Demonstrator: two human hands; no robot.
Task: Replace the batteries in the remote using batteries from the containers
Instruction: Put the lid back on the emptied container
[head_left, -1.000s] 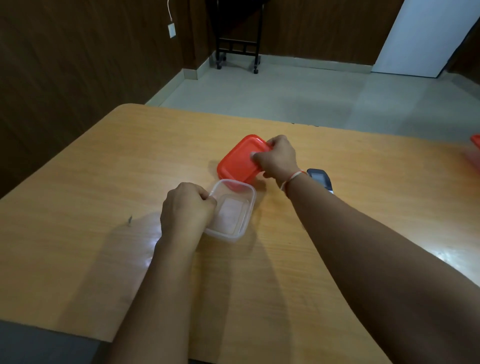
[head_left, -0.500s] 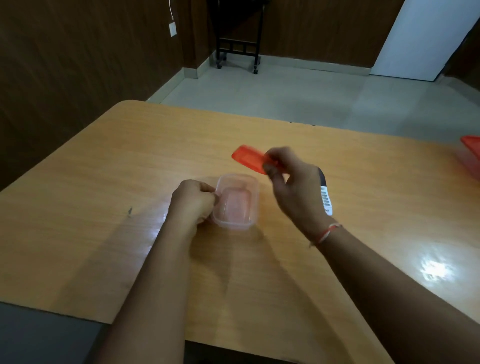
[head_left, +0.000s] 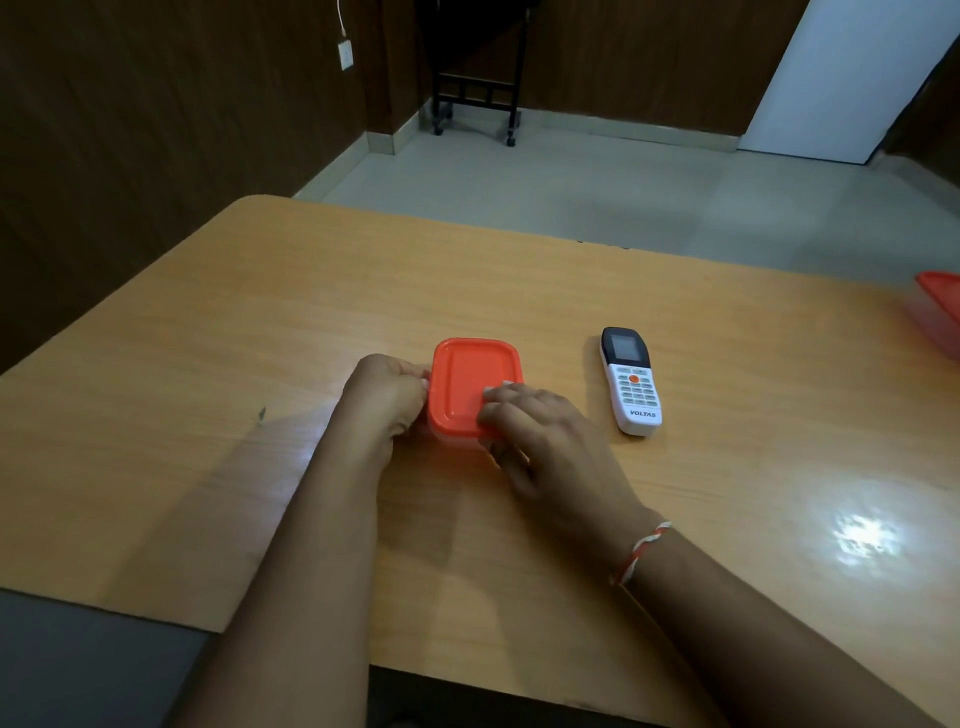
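A small clear container with an orange lid (head_left: 467, 384) sits in the middle of the wooden table (head_left: 260, 322). The lid lies flat on top of it. My left hand (head_left: 387, 397) grips the container's left side. My right hand (head_left: 535, 431) rests on the lid's near right corner, fingertips pressing down on it. A white and black Voltas remote (head_left: 629, 382) lies face up to the right of the container, apart from both hands. No batteries are visible.
A second orange-lidded container (head_left: 940, 306) is cut off at the table's right edge. The table's near edge runs just below my forearms. Beyond the far edge are grey floor, dark wall panels and a black wheeled stand (head_left: 475, 93).
My right hand carried the orange lid from beyond the container back over it and set it flat on top. My left hand stayed on the container's left side. The remote is now uncovered.
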